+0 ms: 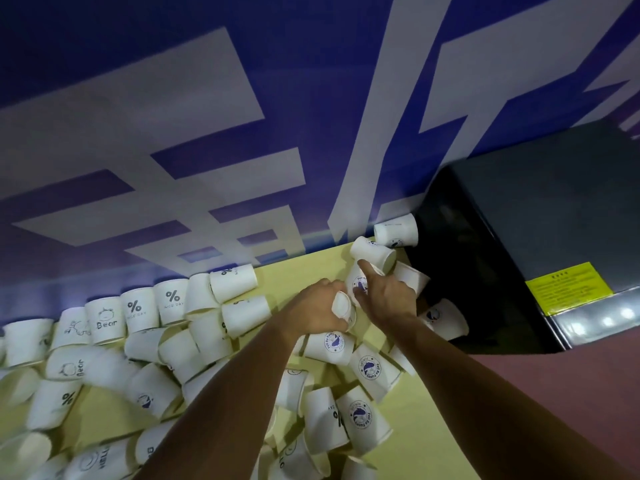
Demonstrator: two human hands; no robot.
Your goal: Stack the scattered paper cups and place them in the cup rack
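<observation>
Cup [342, 305] in left hand [311, 306]; right hand [391, 296] seemingly grips logo cup [357, 283].

Across the lower left you have white paper cups [242, 315], matt, on a smooth pale yellow tabletop [304, 268]. At right, the black boxy cabinet [554, 202] may be metal with a dull sheen; its silvery bottom strip [595, 323] gleams glossy.

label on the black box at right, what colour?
The label is yellow with small dark print, too blurred to read. Head view, the only one.
</observation>
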